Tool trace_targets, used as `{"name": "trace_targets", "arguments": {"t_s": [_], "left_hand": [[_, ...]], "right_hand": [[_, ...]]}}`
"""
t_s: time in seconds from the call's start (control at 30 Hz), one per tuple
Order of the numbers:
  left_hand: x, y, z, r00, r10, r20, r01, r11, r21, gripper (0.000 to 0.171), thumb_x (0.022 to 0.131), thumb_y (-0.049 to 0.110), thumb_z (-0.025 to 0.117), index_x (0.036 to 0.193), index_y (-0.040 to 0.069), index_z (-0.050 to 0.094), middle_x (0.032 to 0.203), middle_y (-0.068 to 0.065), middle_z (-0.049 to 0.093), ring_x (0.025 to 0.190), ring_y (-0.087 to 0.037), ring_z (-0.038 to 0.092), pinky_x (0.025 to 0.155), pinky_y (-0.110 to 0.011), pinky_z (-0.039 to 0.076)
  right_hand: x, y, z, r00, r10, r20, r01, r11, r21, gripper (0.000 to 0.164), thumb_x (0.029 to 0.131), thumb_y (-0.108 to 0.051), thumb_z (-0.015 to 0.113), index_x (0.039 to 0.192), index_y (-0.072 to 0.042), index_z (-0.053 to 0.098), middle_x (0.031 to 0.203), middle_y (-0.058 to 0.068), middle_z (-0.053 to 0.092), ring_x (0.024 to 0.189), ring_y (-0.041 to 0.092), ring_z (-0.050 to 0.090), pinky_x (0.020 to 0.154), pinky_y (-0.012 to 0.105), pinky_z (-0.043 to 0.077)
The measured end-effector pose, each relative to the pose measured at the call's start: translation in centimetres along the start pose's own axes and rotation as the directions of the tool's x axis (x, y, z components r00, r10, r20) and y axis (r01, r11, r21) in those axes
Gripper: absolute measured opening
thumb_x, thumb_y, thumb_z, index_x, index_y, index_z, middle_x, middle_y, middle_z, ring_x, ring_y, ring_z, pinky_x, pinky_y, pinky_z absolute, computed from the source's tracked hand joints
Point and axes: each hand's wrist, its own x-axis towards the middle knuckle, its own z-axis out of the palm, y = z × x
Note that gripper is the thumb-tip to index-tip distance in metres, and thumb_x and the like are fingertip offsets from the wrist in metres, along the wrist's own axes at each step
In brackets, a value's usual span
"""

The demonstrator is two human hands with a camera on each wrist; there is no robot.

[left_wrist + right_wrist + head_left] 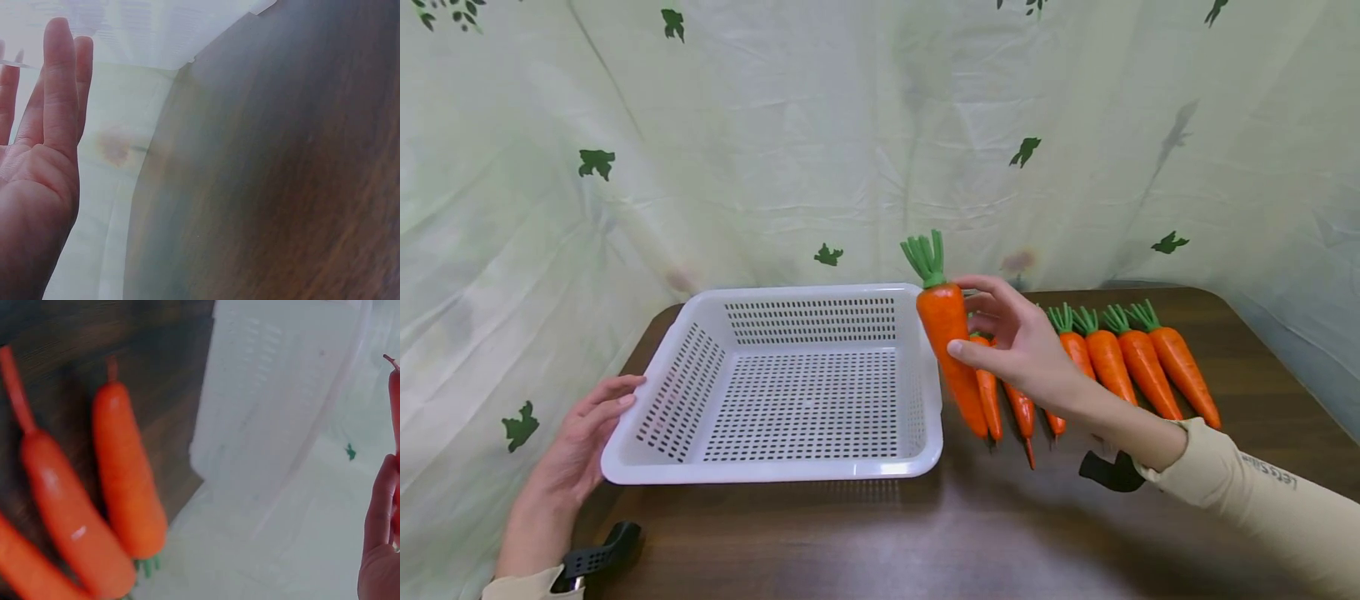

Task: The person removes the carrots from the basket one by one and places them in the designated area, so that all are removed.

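My right hand [1018,342] pinches an orange carrot [946,333] with a green stem top, between thumb and fingers. The carrot is raised, green end up, just beside the right rim of the white plastic basket [771,477]. At the basket's left end, my left hand [583,433] touches the rim with its fingertips; in the left wrist view its fingers [59,81] look straight. No carrot lies inside the basket. In the right wrist view, the held carrot [394,406] shows only at the right edge, next to the thumb side of the hand.
Several more carrots [1183,371] lie in a row on the dark wooden table [820,542], right of the basket; my right hand hides some. A pale curtain [850,150] with green leaf shapes hangs behind the table. A dark strap [597,557] is on my left wrist.
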Motion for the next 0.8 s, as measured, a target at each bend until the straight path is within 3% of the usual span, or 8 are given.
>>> {"name": "trace_targets", "arguments": {"t_s": [0.37, 0.8], "left_hand": [[0.1, -0.1, 0.1, 1.0, 0.005, 0.004, -0.005, 1.0, -0.003, 0.045, 0.106, 0.006, 0.027, 0.132, 0.024, 0.059, 0.132, 0.001, 0.057, 0.112, -0.022, 0.063, 0.083, -0.053, 0.052], [-0.1, 0.1, 0.2, 1.0, -0.012, -0.015, 0.012, 1.0, -0.027, 0.044, 0.107, 0.008, 0.027, 0.131, 0.024, 0.059, 0.129, 0.001, 0.059, 0.109, -0.022, 0.064, 0.084, -0.051, 0.053]], "right_hand": [[-2.6, -0.5, -4.6, 0.996, 0.095, 0.001, -0.092, 0.971, -0.221, 0.059, 0.091, -0.007, 0.071, 0.143, -0.022, 0.046, 0.129, 0.008, 0.056, 0.103, 0.027, 0.061, 0.076, 0.036, 0.059], [-5.2, -0.1, -9.9, 0.982, 0.18, -0.055, -0.185, 0.877, -0.444, 0.061, 0.09, -0.009, 0.072, 0.143, -0.024, 0.046, 0.129, 0.004, 0.056, 0.102, 0.017, 0.061, 0.075, 0.029, 0.056]]}}
